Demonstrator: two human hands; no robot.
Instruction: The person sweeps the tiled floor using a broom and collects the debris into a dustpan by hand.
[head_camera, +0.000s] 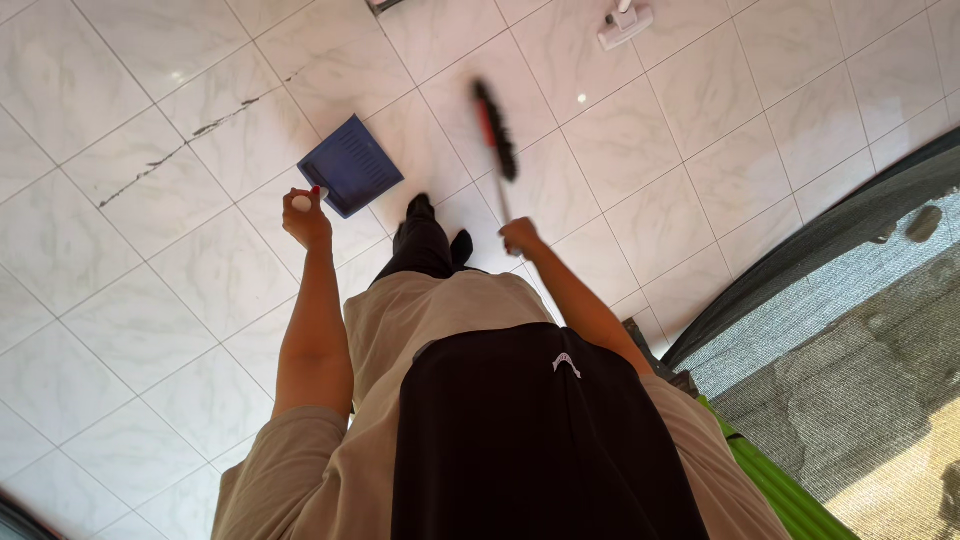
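Note:
I look straight down my body at a white marble-tiled floor (120, 260). My left hand (306, 218) is closed on the white handle end of a blue dustpan (352, 165), whose pan hangs out over the tiles ahead of me. My right hand (520, 236) grips the thin handle of a broom (496, 130) with dark bristles and a red band; the broom head is blurred with motion above the floor. My dark shoes (432, 222) stand between the two hands.
A dark crack line (190, 135) runs across the tiles at upper left. A white floor-cleaner head (625, 24) lies at the top. At right a grey curved mat edge (830, 235) and a rough carpet, with a green object (780, 490) beside me.

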